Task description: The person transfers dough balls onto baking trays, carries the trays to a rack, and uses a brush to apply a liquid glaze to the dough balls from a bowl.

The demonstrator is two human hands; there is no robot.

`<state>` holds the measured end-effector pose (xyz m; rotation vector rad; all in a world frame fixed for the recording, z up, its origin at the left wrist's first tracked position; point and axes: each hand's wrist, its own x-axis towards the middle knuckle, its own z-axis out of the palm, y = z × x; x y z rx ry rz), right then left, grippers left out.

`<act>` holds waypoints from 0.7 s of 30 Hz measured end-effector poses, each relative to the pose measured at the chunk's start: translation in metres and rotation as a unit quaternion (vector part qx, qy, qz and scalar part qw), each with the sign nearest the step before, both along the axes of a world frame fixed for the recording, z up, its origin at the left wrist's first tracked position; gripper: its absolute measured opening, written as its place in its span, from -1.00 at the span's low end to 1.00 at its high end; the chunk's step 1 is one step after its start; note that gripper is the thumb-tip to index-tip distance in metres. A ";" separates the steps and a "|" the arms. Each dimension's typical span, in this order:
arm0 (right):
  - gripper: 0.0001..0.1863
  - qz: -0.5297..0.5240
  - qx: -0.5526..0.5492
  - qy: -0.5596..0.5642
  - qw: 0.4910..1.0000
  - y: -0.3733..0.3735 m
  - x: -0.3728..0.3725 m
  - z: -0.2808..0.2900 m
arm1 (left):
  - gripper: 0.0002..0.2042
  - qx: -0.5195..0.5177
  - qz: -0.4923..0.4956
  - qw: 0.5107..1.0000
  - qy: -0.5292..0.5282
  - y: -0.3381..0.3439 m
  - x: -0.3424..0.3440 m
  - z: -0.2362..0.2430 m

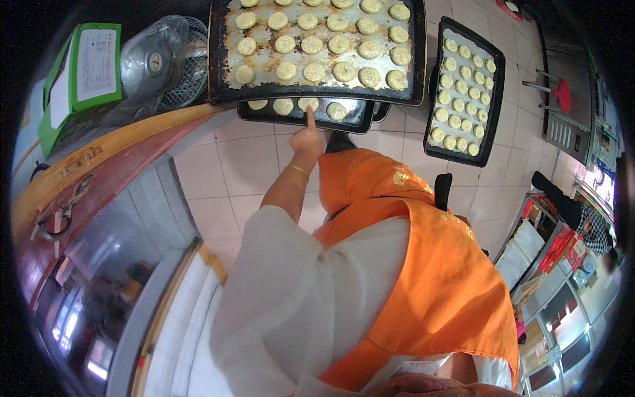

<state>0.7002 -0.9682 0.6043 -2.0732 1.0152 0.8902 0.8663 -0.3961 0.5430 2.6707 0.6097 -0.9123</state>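
Observation:
My left hand reaches forward with its index finger stretched out and the other fingers bent; it holds nothing. The fingertip touches or lies just over a round, pale yellow dough piece on the lower black baking tray. More rounds, such as a dough piece, sit in that row. Above it, a larger baking tray overlaps most of the lower one and carries rows of similar flat rounds on a browned, stained surface. My right hand is out of view, behind or beyond my orange apron.
Another black tray of rounds lies to the right over the tiled floor. At left, a wood-edged counter bears a green-and-white box and a plastic-wrapped scale. A steel appliance stands far right; another person is beyond.

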 end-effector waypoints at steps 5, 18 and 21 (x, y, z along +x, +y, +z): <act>-0.77 0.017 -0.004 0.007 1.000 0.003 0.014 0.000 | -0.07 -0.020 -0.021 0.999 -0.014 0.005 -0.004 -0.005; -0.73 0.074 -0.017 0.024 0.997 0.009 0.032 0.000 | -0.37 -0.035 -0.187 0.982 -0.011 -0.008 0.014 0.009; -0.72 0.110 -0.021 0.028 0.993 0.025 0.049 0.010 | -0.41 -0.042 -0.178 0.983 -0.013 -0.006 0.023 0.015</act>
